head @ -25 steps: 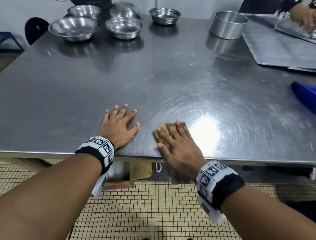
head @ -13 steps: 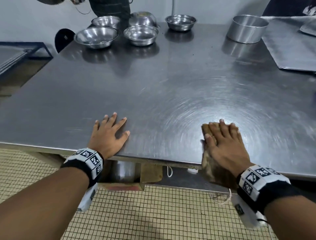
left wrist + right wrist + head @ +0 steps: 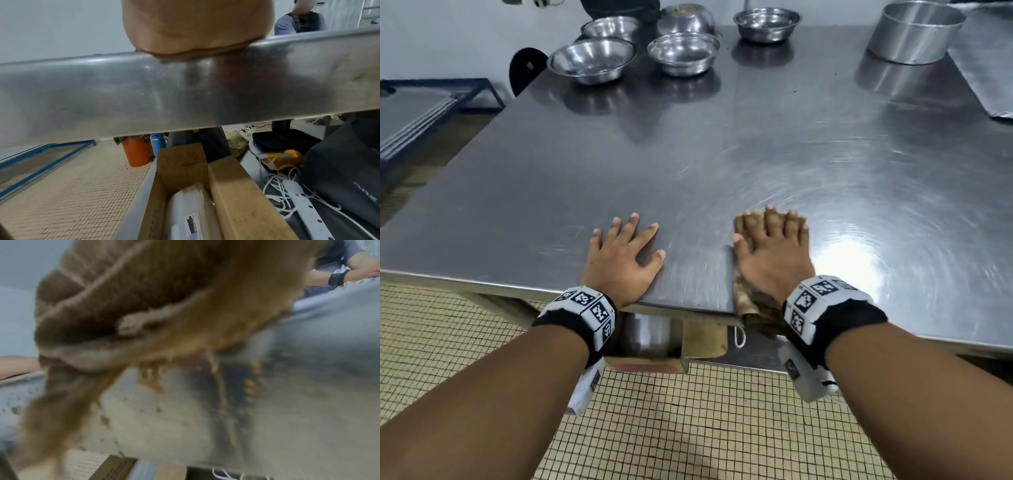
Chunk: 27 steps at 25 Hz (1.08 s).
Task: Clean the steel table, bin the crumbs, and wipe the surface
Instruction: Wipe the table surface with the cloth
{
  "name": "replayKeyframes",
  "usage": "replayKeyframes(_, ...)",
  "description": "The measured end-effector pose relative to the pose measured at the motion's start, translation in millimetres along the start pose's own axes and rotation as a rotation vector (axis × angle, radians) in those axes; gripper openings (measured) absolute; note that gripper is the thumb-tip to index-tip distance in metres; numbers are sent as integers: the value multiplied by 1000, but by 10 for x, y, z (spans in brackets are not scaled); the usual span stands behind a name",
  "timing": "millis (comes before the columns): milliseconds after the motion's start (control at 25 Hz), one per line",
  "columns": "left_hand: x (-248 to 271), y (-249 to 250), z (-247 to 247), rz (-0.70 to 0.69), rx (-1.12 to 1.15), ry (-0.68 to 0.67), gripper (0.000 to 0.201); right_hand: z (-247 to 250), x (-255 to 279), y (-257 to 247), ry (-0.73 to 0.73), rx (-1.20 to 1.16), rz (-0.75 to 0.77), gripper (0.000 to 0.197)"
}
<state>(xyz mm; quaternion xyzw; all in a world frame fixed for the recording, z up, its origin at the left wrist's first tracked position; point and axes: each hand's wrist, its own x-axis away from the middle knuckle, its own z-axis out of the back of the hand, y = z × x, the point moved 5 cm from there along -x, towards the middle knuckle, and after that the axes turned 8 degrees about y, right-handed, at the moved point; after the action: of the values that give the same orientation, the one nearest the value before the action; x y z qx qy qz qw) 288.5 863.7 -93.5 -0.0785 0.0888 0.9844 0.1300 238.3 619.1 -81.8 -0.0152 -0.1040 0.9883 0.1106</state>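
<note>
So the steel table (image 3: 722, 144) fills most of the head view, with a round tin (image 3: 914, 32) and a bunch of steel bowls (image 3: 592, 60) at the far end. Left hand (image 3: 619, 260) lies flat near the front edge, fingers spread, holding nothing. Right hand (image 3: 774, 253) is just beside it, fingers straight, pressing down on a brown cloth (image 3: 748, 298) that droops over the edge.
</note>
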Motion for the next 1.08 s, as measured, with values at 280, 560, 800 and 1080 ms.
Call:
replayKeyframes(280, 3, 7, 9, -4, -10, -25, 59, -118, 572, -536, -8, -6, 193, 62)
replayKeyframes(560, 48, -13, 51, -44, 24, -41, 57, -48, 1274, 164, -6, 107, 123, 60)
replayKeyframes(800, 30, -20, 38, -56, 12, -44, 57, 140, 1207, 854, 59, 83, -67, 67)
replayKeyframes(1080, 17, 27, 30, -53, 4, -54, 57, 79, 708, 496, 79, -23, -194, 63)
